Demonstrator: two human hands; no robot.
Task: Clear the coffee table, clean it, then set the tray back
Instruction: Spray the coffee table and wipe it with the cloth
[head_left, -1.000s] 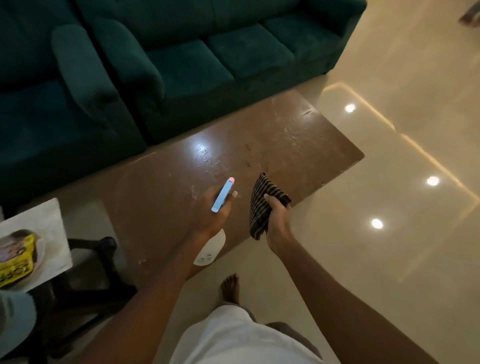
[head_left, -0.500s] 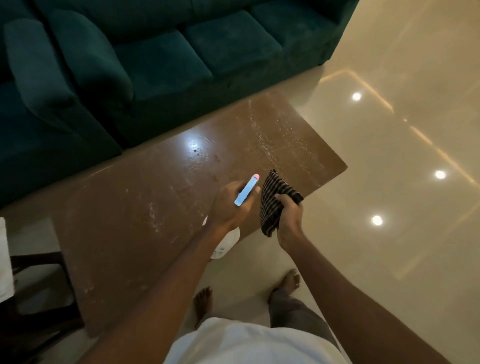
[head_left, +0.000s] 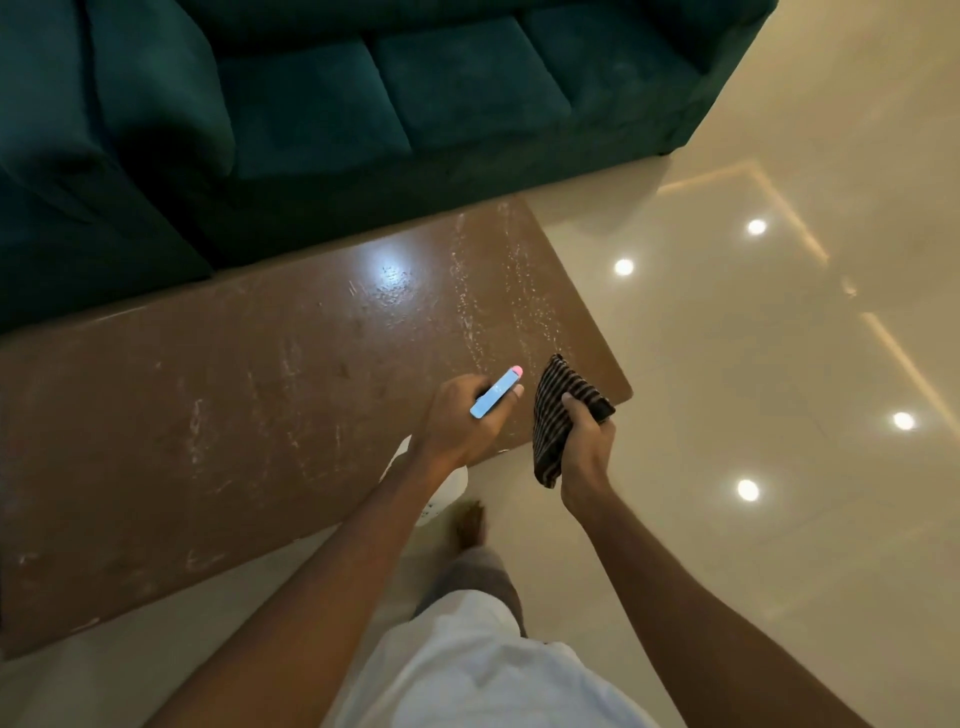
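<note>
Sofa behind scratched coffee table, left grip holding spray bottle, right grip clutching striped cloth.

Premises: a domestic living room. A dark teal upholstered sofa with separate seat cushions stands just behind a low, long brown coffee table with a scuffed, marked top. The floor is glossy cream tile, showing round reflected light spots.
</note>
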